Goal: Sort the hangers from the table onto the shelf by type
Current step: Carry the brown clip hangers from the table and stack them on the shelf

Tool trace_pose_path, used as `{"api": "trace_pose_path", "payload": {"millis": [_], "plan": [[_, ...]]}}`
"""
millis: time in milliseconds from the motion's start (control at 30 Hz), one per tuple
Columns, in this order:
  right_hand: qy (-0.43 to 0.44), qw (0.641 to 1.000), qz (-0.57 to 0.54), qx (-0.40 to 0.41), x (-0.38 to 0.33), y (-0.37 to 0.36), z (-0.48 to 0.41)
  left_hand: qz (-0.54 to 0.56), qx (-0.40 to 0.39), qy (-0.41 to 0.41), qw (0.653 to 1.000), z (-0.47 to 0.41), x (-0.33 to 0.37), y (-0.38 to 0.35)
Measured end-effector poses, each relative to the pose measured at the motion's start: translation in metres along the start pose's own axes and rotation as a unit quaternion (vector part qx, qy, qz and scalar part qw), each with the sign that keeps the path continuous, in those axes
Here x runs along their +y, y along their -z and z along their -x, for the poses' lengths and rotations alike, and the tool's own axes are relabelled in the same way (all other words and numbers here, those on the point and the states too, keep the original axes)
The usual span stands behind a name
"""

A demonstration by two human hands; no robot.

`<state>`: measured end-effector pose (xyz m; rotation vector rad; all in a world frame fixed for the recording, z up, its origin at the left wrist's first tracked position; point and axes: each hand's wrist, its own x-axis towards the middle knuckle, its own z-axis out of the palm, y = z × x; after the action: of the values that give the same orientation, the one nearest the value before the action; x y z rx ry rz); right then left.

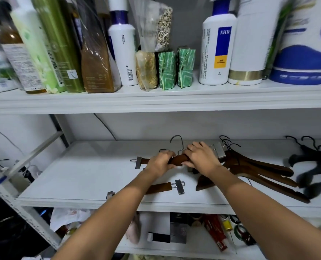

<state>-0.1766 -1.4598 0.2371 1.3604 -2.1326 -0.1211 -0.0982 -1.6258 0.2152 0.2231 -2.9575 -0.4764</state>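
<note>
On the white middle shelf point(71, 177), both my hands grip the brown bar of a wooden clip hanger point(178, 160) with metal clips at its ends and a grey hook rising behind. My left hand point(160, 162) holds the bar left of centre, my right hand point(201, 156) right of centre. A second wooden clip hanger point(165, 187) lies nearer the shelf's front edge, partly under my left forearm. To the right lie several brown wooden coat hangers point(259, 171), and further right black flocked hangers point(313, 169).
The upper shelf point(156, 98) carries bottles, packets and a large blue-and-white tub. The lower shelf point(193, 241) holds boxes, tubes and rolls of tape. A slanted white frame strut point(34, 220) and cables stand at the left.
</note>
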Motion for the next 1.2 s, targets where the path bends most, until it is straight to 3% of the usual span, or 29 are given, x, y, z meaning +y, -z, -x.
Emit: {"api": "trace_pose_path", "payload": {"millis": [100,167,300,433,567,700,867,933,1000,1067,1133,1200], "plan": [[-0.034,0.998,-0.01,0.048,-0.003,0.007,0.004,0.05,0.018,0.035,0.998,-0.005,-0.004,-0.007],[-0.021,0.995,-0.011,0.098,-0.006,0.007,0.009,0.148,0.044,0.058,0.986,-0.008,-0.005,-0.013],[0.002,0.991,0.011,0.135,-0.007,0.002,0.018,0.418,0.112,0.115,0.894,-0.004,0.006,-0.012],[-0.087,0.991,-0.095,0.019,-0.007,0.006,0.021,0.557,0.117,0.142,0.81,0.002,0.01,-0.013],[-0.185,0.931,-0.301,-0.095,-0.015,0.008,0.021,0.66,0.09,0.13,0.734,0.011,0.015,-0.014],[-0.209,0.885,-0.397,-0.126,-0.025,0.003,0.016,0.696,0.078,0.118,0.704,0.017,0.019,-0.018],[-0.204,0.895,-0.373,-0.137,-0.024,0.001,0.011,0.678,0.07,0.133,0.72,0.03,0.019,-0.016],[-0.192,0.905,-0.355,-0.134,-0.024,0.002,0.008,0.632,0.058,0.166,0.755,0.034,0.018,-0.011],[-0.179,0.913,-0.342,-0.13,-0.02,0.002,0.002,0.479,0.016,0.206,0.853,0.037,0.017,0.0],[-0.17,0.916,-0.338,-0.136,-0.014,0.001,-0.001,0.205,-0.024,0.202,0.957,0.043,0.013,0.011],[-0.167,0.917,-0.34,-0.126,-0.008,-0.003,-0.003,-0.066,0.005,0.137,0.988,0.052,0.012,0.022],[-0.164,0.92,-0.336,-0.117,-0.007,-0.007,-0.002,-0.181,0.079,0.062,0.978,0.056,0.01,0.031]]}}
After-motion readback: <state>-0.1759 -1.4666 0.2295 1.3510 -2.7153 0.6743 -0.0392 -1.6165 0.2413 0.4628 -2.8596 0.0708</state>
